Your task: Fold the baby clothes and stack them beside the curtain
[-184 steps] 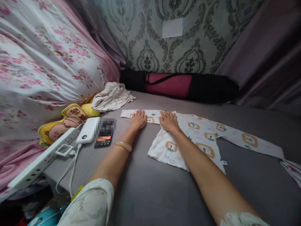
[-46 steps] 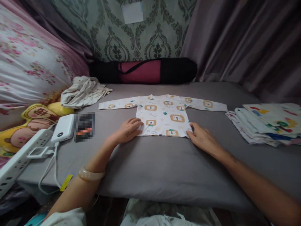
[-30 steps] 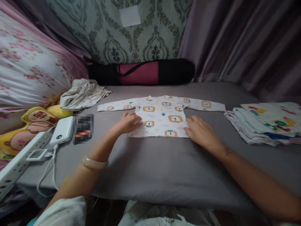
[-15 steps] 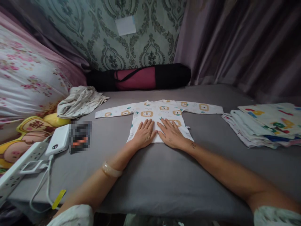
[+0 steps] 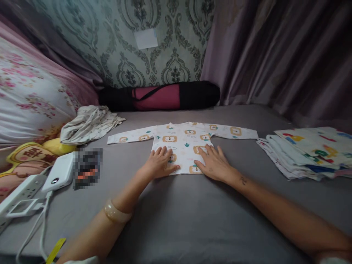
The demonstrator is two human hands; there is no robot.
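A small white long-sleeved shirt [image 5: 183, 141] with a lion print lies flat, its sleeves spread to both sides and its hem toward me. My left hand [image 5: 161, 163] rests palm down on the lower left of the shirt, fingers apart. On the lower right part my right hand [image 5: 213, 163] lies flat as well, fingers spread. Between the two hands a strip of printed cloth shows. Neither hand grips anything.
To the right is a stack of folded clothes [image 5: 310, 150]. A crumpled cloth [image 5: 88, 124], a white power bank [image 5: 59, 171], a power strip [image 5: 20, 192] with cables and a plush toy [image 5: 26, 163] are at left. A black and pink bag [image 5: 156, 97] lies against the wall.
My hands have slid apart over the shirt, the left one leftward and the right one rightward, uncovering the middle of its lower front. The view has tilted up slightly.
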